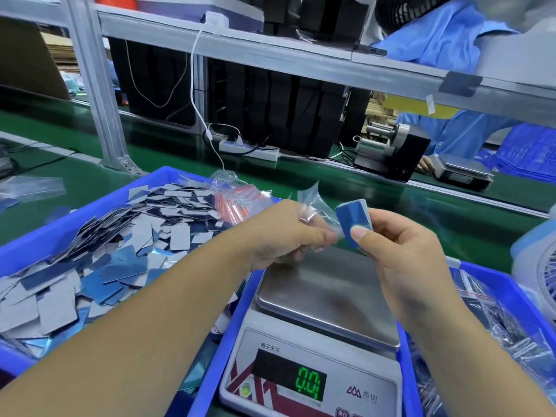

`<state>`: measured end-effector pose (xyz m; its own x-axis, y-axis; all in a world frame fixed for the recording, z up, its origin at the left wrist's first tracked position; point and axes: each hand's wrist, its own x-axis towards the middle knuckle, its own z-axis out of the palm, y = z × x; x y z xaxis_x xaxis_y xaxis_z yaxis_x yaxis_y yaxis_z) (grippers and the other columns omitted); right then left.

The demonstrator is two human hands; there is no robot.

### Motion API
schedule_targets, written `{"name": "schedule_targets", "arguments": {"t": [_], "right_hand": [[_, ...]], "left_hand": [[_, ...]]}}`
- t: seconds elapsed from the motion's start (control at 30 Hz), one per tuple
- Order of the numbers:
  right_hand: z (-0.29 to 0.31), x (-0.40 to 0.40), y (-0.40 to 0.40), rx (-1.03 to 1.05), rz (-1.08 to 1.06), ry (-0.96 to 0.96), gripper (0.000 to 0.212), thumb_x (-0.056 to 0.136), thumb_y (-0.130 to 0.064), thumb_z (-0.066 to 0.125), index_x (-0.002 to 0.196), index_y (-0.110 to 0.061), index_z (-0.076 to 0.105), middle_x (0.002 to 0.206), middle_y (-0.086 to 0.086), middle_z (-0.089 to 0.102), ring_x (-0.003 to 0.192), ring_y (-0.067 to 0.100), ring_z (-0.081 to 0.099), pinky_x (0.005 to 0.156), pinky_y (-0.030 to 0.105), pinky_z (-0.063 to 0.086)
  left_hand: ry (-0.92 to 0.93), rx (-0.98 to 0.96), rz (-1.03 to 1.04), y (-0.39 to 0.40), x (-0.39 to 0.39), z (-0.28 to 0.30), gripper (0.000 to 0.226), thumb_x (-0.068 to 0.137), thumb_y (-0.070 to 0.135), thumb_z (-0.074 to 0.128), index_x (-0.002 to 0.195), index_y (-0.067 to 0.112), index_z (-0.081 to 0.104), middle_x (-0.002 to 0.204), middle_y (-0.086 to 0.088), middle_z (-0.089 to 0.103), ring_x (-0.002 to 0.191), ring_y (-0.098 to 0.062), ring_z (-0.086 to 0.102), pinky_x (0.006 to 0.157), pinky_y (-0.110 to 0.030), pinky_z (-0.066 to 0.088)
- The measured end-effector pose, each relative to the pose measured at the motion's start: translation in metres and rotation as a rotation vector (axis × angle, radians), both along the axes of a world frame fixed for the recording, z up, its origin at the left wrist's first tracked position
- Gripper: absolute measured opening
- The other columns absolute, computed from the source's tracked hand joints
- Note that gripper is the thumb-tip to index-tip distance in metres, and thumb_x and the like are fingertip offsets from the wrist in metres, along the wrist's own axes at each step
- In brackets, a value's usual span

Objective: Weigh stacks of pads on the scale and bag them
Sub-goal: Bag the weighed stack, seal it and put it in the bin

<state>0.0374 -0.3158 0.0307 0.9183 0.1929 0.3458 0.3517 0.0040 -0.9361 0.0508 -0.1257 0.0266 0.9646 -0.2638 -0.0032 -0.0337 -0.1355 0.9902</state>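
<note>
Above scale (328, 299), right hand (403, 251) pinches pad stack (352, 219).

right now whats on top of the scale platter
Nothing rests on the steel scale platter. The right hand holds the blue pad stack above it; the left hand pinches a clear bag. The hands cover the platter's far edge.

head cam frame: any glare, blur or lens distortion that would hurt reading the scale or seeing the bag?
Head view: wide-angle bend, the shelf rail bows and leans. The scale display reads sharp, green digits clear; soft sheen on the scale pan, no hard glare. The clear bag in the left hand is see-through with highlights, edges hard to trace. The pad stack in the right hand is slightly soft.
</note>
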Motion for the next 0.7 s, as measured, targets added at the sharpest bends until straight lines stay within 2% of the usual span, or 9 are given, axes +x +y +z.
{"name": "schedule_targets", "arguments": {"t": [0.07, 0.17, 0.23, 0.3, 0.4, 0.47, 0.57, 0.7], "right_hand": [[0.0008, 0.0016, -0.0043, -0.087, -0.077, -0.034, 0.023, 0.08, -0.018, 0.073, 0.093, -0.036, 0.078, 0.086, -0.006, 0.076, 0.078, 0.007, 0.065, 0.072, 0.018, 0.049], [0.0007, 0.0028, -0.0065, -0.294, -0.13, -0.059, 0.026, 0.084, -0.01, 0.073, 0.082, -0.036, 0.076, 0.079, -0.013, 0.074, 0.068, 0.001, 0.062, 0.064, 0.012, 0.045], [-0.0003, 0.0008, -0.0037, -0.442, -0.131, -0.084, 0.03, 0.083, -0.011, 0.073, 0.075, -0.039, 0.072, 0.076, -0.02, 0.072, 0.065, -0.004, 0.06, 0.061, 0.008, 0.043], [-0.0018, -0.0015, -0.0004, -0.646, -0.131, -0.122, 0.031, 0.082, -0.016, 0.073, 0.07, -0.044, 0.067, 0.077, -0.027, 0.068, 0.07, -0.007, 0.059, 0.06, 0.006, 0.041], [-0.0042, -0.0028, 0.0018, -0.929, -0.093, -0.141, 0.025, 0.083, -0.023, 0.07, 0.074, -0.045, 0.062, 0.076, -0.023, 0.065, 0.077, -0.01, 0.055, 0.059, 0.006, 0.037], [-0.0045, -0.0024, 0.0015, -0.981, -0.083, -0.124, 0.024, 0.084, -0.024, 0.069, 0.079, -0.046, 0.061, 0.079, -0.028, 0.062, 0.078, -0.014, 0.053, 0.06, 0.004, 0.036], [-0.0047, -0.0018, 0.0009, -0.968, -0.069, -0.126, 0.029, 0.082, -0.022, 0.068, 0.08, -0.049, 0.059, 0.076, -0.036, 0.06, 0.082, -0.019, 0.052, 0.063, 0.001, 0.037], [-0.0072, -0.0014, 0.0003, -0.967, -0.064, -0.128, 0.026, 0.083, -0.022, 0.068, 0.084, -0.048, 0.061, 0.08, -0.033, 0.061, 0.083, -0.021, 0.051, 0.065, 0.001, 0.038]], "left_hand": [[0.011, -0.063, 0.088, 0.0022, 0.0021, 0.0015, 0.035, 0.088, 0.017, 0.076, 0.056, 0.02, 0.063, 0.059, 0.002, 0.055, 0.049, -0.01, 0.038, 0.046, -0.019, 0.031], [0.015, -0.108, 0.302, 0.0058, 0.006, 0.0059, 0.034, 0.092, 0.03, 0.072, 0.068, 0.012, 0.056, 0.051, 0.006, 0.042, 0.042, -0.01, 0.024, 0.04, -0.018, 0.022], [0.024, -0.118, 0.414, 0.008, 0.0085, 0.0063, 0.037, 0.091, 0.039, 0.072, 0.074, 0.013, 0.052, 0.051, 0.007, 0.041, 0.042, -0.011, 0.02, 0.04, -0.02, 0.02], [0.012, -0.144, 0.394, 0.0089, 0.0088, 0.0052, 0.036, 0.091, 0.038, 0.071, 0.073, 0.013, 0.053, 0.053, 0.006, 0.044, 0.044, -0.011, 0.022, 0.04, -0.02, 0.02], [-0.002, -0.144, 0.281, 0.0052, 0.0064, 0.0029, 0.022, 0.094, 0.02, 0.07, 0.078, 0.008, 0.06, 0.066, -0.005, 0.045, 0.05, -0.011, 0.029, 0.04, -0.019, 0.022], [0.007, -0.126, 0.244, 0.0035, 0.0062, 0.001, 0.014, 0.093, 0.013, 0.07, 0.085, 0.007, 0.061, 0.077, -0.01, 0.042, 0.051, -0.011, 0.03, 0.041, -0.019, 0.022], [0.013, -0.12, 0.214, 0.0028, 0.0054, 0.0011, 0.005, 0.094, 0.01, 0.069, 0.089, 0.009, 0.067, 0.073, -0.007, 0.043, 0.05, -0.01, 0.03, 0.041, -0.018, 0.023], [-0.021, -0.067, 0.199, 0.0022, 0.0042, 0.0018, 0.025, 0.096, 0.015, 0.066, 0.073, 0.009, 0.058, 0.057, -0.002, 0.039, 0.043, -0.01, 0.026, 0.041, -0.019, 0.022]]}}
